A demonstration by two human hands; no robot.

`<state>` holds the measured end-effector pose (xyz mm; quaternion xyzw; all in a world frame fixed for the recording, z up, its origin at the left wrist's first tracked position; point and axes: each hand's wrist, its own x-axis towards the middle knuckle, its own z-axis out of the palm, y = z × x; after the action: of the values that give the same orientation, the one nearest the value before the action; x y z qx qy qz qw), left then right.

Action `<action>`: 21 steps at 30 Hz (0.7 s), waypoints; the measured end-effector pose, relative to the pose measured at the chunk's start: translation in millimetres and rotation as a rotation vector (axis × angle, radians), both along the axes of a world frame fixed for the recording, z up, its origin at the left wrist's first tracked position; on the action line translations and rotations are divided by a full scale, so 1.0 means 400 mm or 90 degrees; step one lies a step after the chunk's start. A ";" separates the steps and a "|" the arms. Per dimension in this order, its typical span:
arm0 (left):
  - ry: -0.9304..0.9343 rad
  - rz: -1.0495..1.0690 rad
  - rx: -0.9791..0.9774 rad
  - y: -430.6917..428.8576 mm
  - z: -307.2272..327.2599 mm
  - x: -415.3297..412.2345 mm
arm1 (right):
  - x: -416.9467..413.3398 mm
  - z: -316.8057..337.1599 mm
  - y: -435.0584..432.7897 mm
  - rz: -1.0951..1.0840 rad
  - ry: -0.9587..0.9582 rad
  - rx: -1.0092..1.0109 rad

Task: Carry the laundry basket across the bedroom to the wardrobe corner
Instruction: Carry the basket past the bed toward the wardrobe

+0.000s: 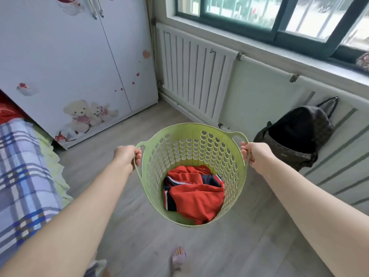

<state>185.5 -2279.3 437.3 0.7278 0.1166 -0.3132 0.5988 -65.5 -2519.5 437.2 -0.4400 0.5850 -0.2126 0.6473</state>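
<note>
1. Laundry basket [191,174] hung above the floor [139,232], left hand [126,156] and right hand [252,154] fingers clamped on opposite handles.
2. Wardrobe [69,62] corner lay ahead-left, near the radiator [195,72].
</note>
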 end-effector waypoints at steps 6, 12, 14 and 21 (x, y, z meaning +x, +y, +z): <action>-0.022 -0.015 0.021 -0.157 0.011 0.233 | 0.230 -0.001 -0.133 -0.021 -0.016 0.018; -0.053 -0.008 0.029 -0.295 -0.002 0.421 | 0.432 -0.013 -0.272 -0.008 -0.012 0.015; -0.049 -0.002 0.022 -0.341 -0.009 0.485 | 0.504 -0.023 -0.333 0.012 -0.013 0.015; -0.076 0.068 0.042 -0.600 0.024 0.794 | 0.876 -0.011 -0.657 0.100 -0.010 0.000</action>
<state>503.3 -2519.2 447.0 0.7574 0.1293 -0.2326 0.5963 284.9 -2782.1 432.8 -0.4832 0.5436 -0.1644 0.6663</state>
